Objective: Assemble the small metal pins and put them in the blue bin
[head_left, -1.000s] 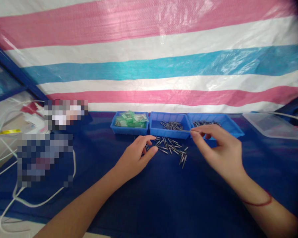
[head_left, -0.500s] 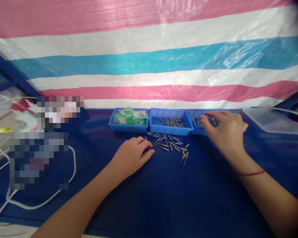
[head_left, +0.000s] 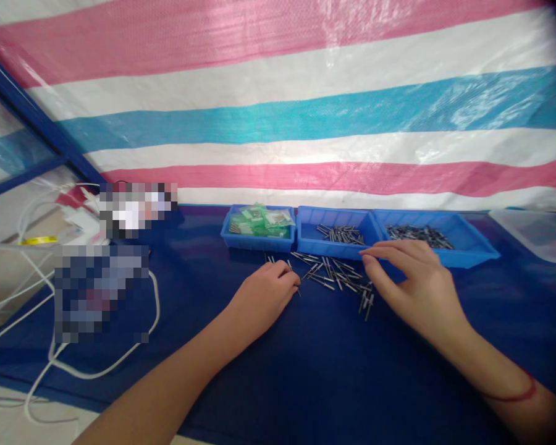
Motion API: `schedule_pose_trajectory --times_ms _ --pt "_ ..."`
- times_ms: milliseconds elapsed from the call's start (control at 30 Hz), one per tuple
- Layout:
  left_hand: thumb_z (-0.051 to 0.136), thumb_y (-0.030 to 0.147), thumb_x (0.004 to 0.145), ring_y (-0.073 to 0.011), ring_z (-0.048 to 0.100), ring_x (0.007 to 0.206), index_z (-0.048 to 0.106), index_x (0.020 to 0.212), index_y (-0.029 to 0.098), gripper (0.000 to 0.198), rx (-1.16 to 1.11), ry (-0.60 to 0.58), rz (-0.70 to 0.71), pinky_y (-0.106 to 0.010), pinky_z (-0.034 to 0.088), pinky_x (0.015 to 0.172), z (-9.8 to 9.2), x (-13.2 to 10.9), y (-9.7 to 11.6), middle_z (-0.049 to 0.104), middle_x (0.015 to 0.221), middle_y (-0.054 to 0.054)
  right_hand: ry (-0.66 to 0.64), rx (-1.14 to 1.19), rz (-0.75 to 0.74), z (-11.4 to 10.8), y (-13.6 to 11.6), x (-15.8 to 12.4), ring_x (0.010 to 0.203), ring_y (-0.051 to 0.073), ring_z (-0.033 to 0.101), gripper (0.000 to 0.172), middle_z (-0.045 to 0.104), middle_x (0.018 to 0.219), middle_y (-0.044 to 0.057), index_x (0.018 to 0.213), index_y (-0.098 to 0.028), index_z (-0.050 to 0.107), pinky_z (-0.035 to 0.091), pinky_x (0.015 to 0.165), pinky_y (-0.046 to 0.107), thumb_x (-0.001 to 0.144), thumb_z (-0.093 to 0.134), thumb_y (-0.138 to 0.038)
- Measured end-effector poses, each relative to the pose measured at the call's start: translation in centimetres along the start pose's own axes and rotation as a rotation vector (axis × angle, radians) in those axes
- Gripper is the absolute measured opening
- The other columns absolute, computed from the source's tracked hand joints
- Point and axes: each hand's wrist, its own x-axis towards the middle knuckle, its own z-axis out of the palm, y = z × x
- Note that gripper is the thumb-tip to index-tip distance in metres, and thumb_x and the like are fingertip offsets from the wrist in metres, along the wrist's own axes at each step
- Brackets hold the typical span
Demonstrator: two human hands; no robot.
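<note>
Your left hand (head_left: 265,295) rests on the dark blue table cover (head_left: 306,371), in front of the middle blue plastic tray (head_left: 324,248) and off to its left. The fingers curl down onto the left edge of the loose heap of small silver metal pins (head_left: 333,278), which lies spread just before that tray's front wall. You cannot tell whether the curled fingers pinch a pin.

Your right hand (head_left: 414,285) hangs in front of the middle tray's right corner. Its fingers are stretched out and parted, with thumb and forefinger above the heap's right edge. No pin shows between them.

To the right of the middle tray and touching it stands a blue plastic tray of darker pins (head_left: 467,256). On its left sits a blue plastic tray of green packets (head_left: 257,243). A white cable (head_left: 134,351) loops well to the left.

Half a second ago your right hand was reaching into the tray of darker pins. Now it is drawn back out to the heap. Your left hand has kept its place at the heap's left edge.
</note>
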Motion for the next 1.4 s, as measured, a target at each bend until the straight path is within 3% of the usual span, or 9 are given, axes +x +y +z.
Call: schedule_pose_trajectory --times_ms 133,233,433,600,767,900,1133,1400 --pt "0.054 0.049 0.087 -0.0342 0.043 0.118 0.061 0.108 0.019 0.038 0.121 0.254 -0.228 -0.052 0.040 0.094 1.1 -0.5 1.0 0.052 0.122 -0.013 -0.102 0.012 0.041 0.9 -1.7 -1.5 0.098 0.026 0.057 0.022 0.064 0.100 0.010 0.096 -0.018 0.068 0.046 0.088 0.043 0.086 0.056 -0.034" --pt "0.051 0.056 0.086 -0.0397 0.025 0.134 0.052 0.126 0.021 0.053 0.146 0.308 -0.292 -0.063 0.028 0.102 2.6 -0.9 1.5 0.042 0.138 -0.015 -0.139 -0.022 0.054 2.0 -2.9 -2.9 0.111 0.031 0.051 0.035 0.057 0.117 0.015 0.110 -0.016 0.063 0.043 0.095 0.048 0.084 0.057 -0.039" --pt "0.047 0.058 0.087 -0.0397 0.018 0.140 0.037 0.140 0.022 0.066 0.120 0.283 -0.331 -0.064 0.022 0.108 3.7 -0.9 1.1 0.028 0.150 -0.017 -0.221 -0.083 0.044 3.1 -3.4 -3.9 0.124 0.037 0.041 0.050 0.051 0.128 0.018 0.123 -0.016 0.055 0.038 0.100 0.056 0.084 0.056 -0.046" --pt "0.043 0.055 0.089 -0.0369 0.025 0.139 0.036 0.141 0.015 0.066 0.079 0.180 -0.315 -0.060 0.022 0.111 3.5 -0.8 0.9 0.034 0.147 -0.020 -0.285 -0.005 0.050 2.9 -3.5 -3.6 0.122 0.033 0.045 0.047 0.053 0.127 0.017 0.123 -0.016 0.054 0.041 0.100 0.053 0.086 0.053 -0.044" --pt "0.041 0.049 0.092 -0.0324 0.029 0.139 0.038 0.139 0.010 0.060 0.044 0.142 -0.245 -0.054 0.025 0.113 3.4 -0.5 0.9 0.039 0.144 -0.020 -0.292 0.014 0.054 2.6 -3.4 -3.3 0.121 0.030 0.046 0.038 0.055 0.125 0.015 0.118 -0.016 0.057 0.040 0.102 0.049 0.087 0.053 -0.039" --pt "0.042 0.046 0.093 -0.0315 0.031 0.138 0.037 0.139 0.010 0.059 0.013 0.119 -0.184 -0.052 0.027 0.113 3.1 -0.4 1.1 0.040 0.143 -0.019 -0.300 -0.046 0.050 2.8 -3.2 -3.4 0.120 0.033 0.046 0.045 0.056 0.125 0.015 0.122 -0.016 0.055 0.038 0.101 0.054 0.085 0.055 -0.042" --pt "0.042 0.037 0.094 -0.0272 0.035 0.137 0.037 0.140 0.015 0.051 -0.058 0.080 0.001 -0.049 0.029 0.113 2.9 -0.1 1.1 0.041 0.144 -0.016 -0.329 0.086 0.011 2.8 -3.9 -3.6 0.122 0.031 0.047 0.044 0.053 0.128 0.016 0.127 -0.017 0.051 0.042 0.100 0.050 0.086 0.053 -0.035" --pt "0.039 0.033 0.095 -0.0267 0.025 0.142 0.032 0.143 0.013 0.052 -0.041 0.042 0.036 -0.050 0.025 0.114 2.9 0.3 1.2 0.031 0.151 -0.015 -0.403 0.134 -0.029 2.8 -4.2 -3.3 0.133 0.029 0.037 0.050 0.044 0.140 0.016 0.136 -0.018 0.042 0.037 0.107 0.050 0.088 0.049 -0.031"
